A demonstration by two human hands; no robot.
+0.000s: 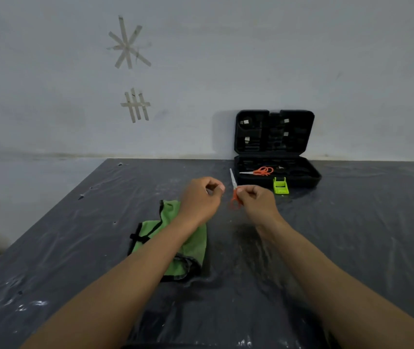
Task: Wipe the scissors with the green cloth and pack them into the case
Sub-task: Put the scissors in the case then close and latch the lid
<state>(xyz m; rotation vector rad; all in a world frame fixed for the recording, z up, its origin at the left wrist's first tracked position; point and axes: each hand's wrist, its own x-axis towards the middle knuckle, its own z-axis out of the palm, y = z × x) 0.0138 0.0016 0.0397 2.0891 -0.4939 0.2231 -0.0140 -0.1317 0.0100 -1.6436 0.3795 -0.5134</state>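
My right hand [256, 201] holds a pair of orange-handled scissors [234, 191] upright above the table, blades pointing up and away. Just to its left, my left hand [200, 199] hovers with fingers curled and nothing in it. The green cloth [190, 245] with black trim lies crumpled on the table under my left forearm. The black case [276, 159] stands open at the back right, lid leaning on the wall. A second pair of orange scissors [258, 171] lies inside its bottom half.
A dark plastic sheet covers the table [74, 260]. The case's lime-green latch [280, 185] hangs over its front edge. The wall [200, 71] rises right behind the table, with tape marks [129, 44] on it.
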